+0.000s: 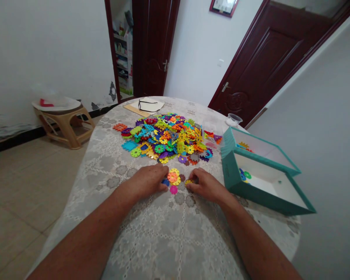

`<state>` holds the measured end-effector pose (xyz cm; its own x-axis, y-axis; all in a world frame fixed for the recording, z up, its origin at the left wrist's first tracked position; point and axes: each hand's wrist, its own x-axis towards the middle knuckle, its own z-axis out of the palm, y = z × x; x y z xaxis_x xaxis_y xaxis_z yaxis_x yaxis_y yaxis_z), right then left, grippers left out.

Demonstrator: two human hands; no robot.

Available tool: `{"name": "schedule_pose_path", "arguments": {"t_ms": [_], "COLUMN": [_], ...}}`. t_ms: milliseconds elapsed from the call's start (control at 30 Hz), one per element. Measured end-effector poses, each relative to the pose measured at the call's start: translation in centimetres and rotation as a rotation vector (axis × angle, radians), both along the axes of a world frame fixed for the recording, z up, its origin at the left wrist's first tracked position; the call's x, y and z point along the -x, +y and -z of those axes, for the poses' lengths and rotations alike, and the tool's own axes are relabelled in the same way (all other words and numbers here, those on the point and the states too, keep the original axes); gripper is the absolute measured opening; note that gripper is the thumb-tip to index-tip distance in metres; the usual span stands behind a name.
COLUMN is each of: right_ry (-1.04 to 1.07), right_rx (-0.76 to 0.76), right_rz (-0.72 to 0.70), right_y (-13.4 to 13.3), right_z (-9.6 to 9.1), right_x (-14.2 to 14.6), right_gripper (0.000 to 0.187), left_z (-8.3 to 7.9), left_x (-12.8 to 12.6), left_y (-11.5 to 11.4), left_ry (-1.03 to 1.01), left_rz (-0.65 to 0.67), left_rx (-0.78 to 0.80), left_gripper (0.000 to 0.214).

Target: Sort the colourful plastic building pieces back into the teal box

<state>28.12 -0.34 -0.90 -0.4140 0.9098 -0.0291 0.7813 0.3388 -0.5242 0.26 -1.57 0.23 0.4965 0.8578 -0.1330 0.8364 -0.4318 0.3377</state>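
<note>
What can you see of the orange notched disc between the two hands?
The orange, round, plastic-looking disc has a notched, petal-like rim; its centre is too small to read. It lies roughly flat, apparently over at least one yellow notched plastic disc, on the patterned tablecloth. Whether the left hand touches it is unclear; the right hand is apart.

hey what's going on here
A person sits or stands at a round table with both hands low over the cloth. The left hand is at a blue piece, the right hand at a dark yellow piece; how firmly either is gripped is hard to tell. Between them lies an orange piece. Beyond is a colourful pile, with a green box to the right.
</note>
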Motion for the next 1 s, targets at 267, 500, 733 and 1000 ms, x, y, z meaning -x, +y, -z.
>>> {"name": "schedule_pose_path", "arguments": {"t_ms": [267, 500, 733, 1000], "right_ry": [0.251, 0.076, 0.144, 0.009], "right_rx": [0.123, -0.020, 0.035, -0.589], "right_rz": [0.002, -0.019, -0.022, 0.185], "right_y": [-1.0, 0.1, -0.6, -0.4], "right_z": [0.3, 0.3, 0.0, -4.7], "right_x": [1.8, 2.6, 2.8, -2.7], "right_gripper": [0.040, 0.021, 0.009, 0.022], "left_z": [0.6, -0.4, -0.7, -0.1], "left_x": [-1.4, -2.1, -2.8, -3.7], "left_y": [-0.2, -0.9, -1.2, -0.8], "left_ry": [0.018, 0.042, 0.075, 0.070], "left_rz": [-0.027, -0.049, -0.060, -0.094], "left_rx": [-0.072, -0.060, -0.094, -0.093], "left_gripper": [0.038, 0.045, 0.041, 0.037]}}
